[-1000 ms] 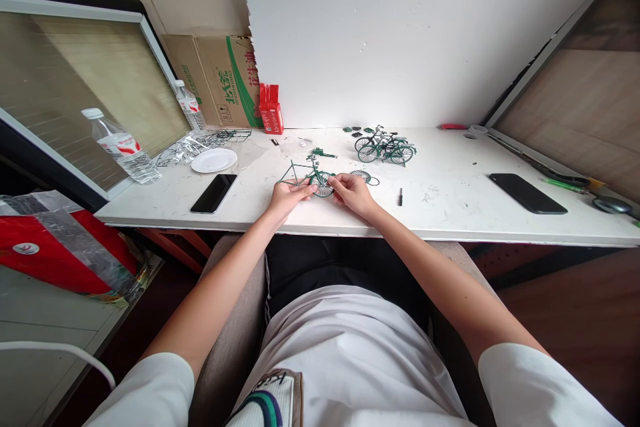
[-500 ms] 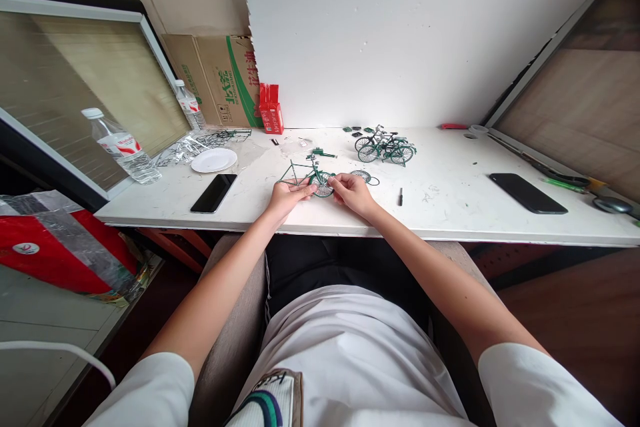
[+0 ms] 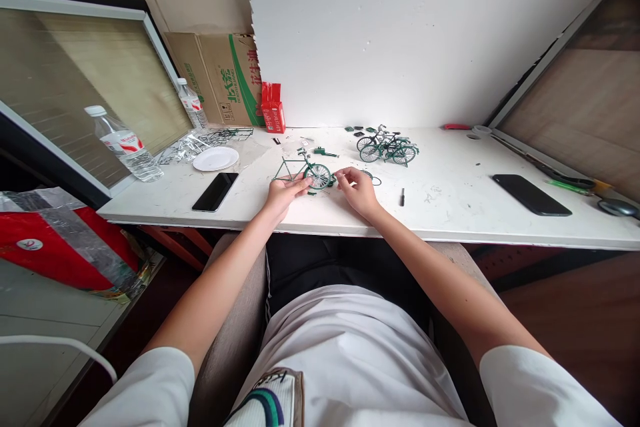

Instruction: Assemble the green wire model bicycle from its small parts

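Observation:
A small green model bicycle (image 3: 304,172), partly built with one wheel on it, stands near the front edge of the white table (image 3: 450,207). My left hand (image 3: 283,192) pinches its frame from below. My right hand (image 3: 356,190) is just right of the wheel, fingers curled and pinched on something small I cannot make out. A loose wheel (image 3: 373,178) lies behind my right hand. Finished green model bicycles (image 3: 387,147) stand farther back.
A black phone (image 3: 215,191) and a white plate (image 3: 215,159) lie on the left, another black phone (image 3: 531,194) on the right. A small dark screwdriver bit (image 3: 401,197) lies right of my hand. Water bottles (image 3: 123,144), a red carton (image 3: 273,108), plastic sprues (image 3: 200,140) sit at the back left.
The model bicycle has been raised and shifted slightly left in my left hand. My right hand has come off the wheel and now sits a little apart to its right.

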`<action>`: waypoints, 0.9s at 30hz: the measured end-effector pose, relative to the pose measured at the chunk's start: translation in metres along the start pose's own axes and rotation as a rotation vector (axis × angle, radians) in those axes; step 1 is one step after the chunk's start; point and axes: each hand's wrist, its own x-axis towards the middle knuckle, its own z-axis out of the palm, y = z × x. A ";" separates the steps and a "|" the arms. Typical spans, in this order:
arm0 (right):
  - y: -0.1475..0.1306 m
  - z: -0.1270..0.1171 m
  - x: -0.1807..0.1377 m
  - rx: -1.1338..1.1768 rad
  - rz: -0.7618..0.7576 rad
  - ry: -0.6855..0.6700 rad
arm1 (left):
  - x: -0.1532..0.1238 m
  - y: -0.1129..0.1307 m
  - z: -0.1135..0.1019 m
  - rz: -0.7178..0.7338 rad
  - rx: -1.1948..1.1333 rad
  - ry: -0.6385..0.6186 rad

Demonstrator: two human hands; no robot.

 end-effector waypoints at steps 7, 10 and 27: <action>0.002 0.003 -0.004 -0.287 -0.213 -0.068 | 0.015 0.005 -0.020 0.101 -0.044 0.196; -0.002 0.004 -0.008 -0.362 -0.254 -0.226 | 0.020 0.002 -0.026 0.110 -0.077 0.247; -0.001 0.009 -0.012 -0.677 -0.227 -0.267 | 0.016 0.000 -0.021 0.124 0.016 0.243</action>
